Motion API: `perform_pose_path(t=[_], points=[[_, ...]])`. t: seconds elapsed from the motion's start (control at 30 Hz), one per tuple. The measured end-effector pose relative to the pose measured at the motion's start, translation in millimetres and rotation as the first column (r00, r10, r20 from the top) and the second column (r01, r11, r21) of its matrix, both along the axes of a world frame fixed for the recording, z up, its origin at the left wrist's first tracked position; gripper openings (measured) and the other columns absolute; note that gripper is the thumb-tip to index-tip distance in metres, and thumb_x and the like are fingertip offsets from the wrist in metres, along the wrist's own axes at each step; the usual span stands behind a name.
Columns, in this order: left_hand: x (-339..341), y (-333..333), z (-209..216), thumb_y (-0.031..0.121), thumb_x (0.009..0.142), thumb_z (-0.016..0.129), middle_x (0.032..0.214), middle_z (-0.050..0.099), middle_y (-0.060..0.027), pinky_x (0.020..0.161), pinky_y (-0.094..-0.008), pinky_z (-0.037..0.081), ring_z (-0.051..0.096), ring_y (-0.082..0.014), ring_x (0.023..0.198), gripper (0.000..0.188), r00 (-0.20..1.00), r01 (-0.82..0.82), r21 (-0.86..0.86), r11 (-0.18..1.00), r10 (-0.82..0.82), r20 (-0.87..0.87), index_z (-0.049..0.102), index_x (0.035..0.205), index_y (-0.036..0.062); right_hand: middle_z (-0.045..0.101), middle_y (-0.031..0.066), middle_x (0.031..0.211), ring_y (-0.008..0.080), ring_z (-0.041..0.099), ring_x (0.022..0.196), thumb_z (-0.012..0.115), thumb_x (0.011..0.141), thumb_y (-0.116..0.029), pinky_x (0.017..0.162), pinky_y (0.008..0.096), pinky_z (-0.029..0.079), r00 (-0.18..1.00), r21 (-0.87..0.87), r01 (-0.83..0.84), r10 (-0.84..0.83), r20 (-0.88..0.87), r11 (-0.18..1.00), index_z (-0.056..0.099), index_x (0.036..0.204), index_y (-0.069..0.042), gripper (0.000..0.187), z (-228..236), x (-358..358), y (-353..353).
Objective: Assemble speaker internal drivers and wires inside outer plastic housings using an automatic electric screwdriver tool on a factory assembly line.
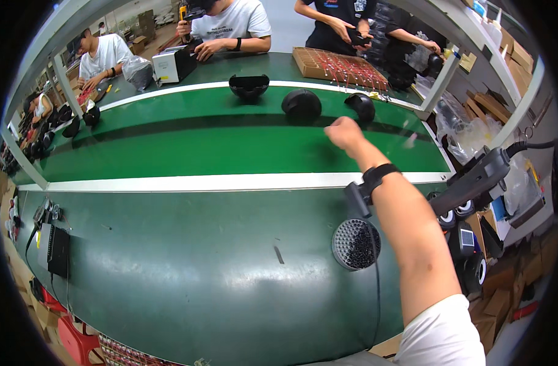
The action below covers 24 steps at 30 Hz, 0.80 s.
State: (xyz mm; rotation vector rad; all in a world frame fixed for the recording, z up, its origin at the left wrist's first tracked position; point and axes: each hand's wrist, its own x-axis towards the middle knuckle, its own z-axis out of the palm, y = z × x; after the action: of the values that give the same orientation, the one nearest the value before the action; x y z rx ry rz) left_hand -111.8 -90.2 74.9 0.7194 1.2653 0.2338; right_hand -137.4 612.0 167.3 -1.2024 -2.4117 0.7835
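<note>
My right hand (344, 133) reaches out over the green conveyor belt (230, 155), its fingers curled together and no object visible in them. Closest to it are two black rounded plastic shells: one (301, 105) just beyond to the left, another (360, 107) just beyond to the right. Both are apart from the hand. Farther left along the belt's far side lies a third shell, an open black half-bowl (249, 87). A black band with a small box (358, 199) is strapped round my right wrist. My left hand is out of view.
A round tray of small black parts (356, 244) stands on the green table, a cable passing beside it. A black handheld tool (477, 180) hangs at right. Across the belt, people work near a wire-filled carton (340, 67). A black box (54, 250) sits at left.
</note>
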Motion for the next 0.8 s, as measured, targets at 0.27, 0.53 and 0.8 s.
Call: perform_pose_path(t=[0.27, 0.53, 0.8], points=[[2, -8, 49, 0.027, 0.096, 0.067, 0.132, 0.062, -0.0178, 0.102, -0.0396, 0.047, 0.058, -0.0292, 0.120, 0.046, 0.992, 0.006, -0.036, 0.999, -0.002, 0.122, 0.058, 0.135, 0.0028, 0.049, 0.0285, 0.144, 0.0384, 0.046, 0.137, 0.074, 0.078, -0.034, 0.114, 0.0401, 0.037, 0.982, 0.257, -0.151, 0.114, 0.152, 0.955, 0.035, 0.153, -0.005, 0.089, 15, -1, 60], [-58, 82, 116, 0.016, 0.100, 0.064, 0.141, 0.059, -0.0097, 0.102, -0.0327, 0.045, 0.054, -0.0180, 0.126, 0.048, 0.954, -0.161, 0.348, 0.923, 0.055, 0.296, 0.050, 0.144, 0.0027, 0.011, 0.0278, 0.163, 0.0432, 0.028, 0.147, 0.084, 0.071, -0.036, 0.117, 0.0427, 0.034, 0.960, 0.380, -0.263, 0.200, 0.197, 0.887, 0.009, 0.161, -0.027, 0.118, -18, -95, 77], [-63, 191, 74, -0.002, 0.094, 0.064, 0.128, 0.063, -0.0137, 0.095, -0.0290, 0.050, 0.061, -0.0165, 0.113, 0.046, 0.714, -0.696, 0.384, 0.607, 0.526, 0.462, 0.051, 0.138, -0.0009, 0.054, 0.0233, 0.139, 0.0385, 0.053, 0.129, 0.074, 0.083, -0.030, 0.108, 0.0438, 0.044, 0.956, 0.291, -0.265, 0.289, -0.044, 0.919, 0.044, 0.144, -0.012, 0.070, -34, -102, 67]])
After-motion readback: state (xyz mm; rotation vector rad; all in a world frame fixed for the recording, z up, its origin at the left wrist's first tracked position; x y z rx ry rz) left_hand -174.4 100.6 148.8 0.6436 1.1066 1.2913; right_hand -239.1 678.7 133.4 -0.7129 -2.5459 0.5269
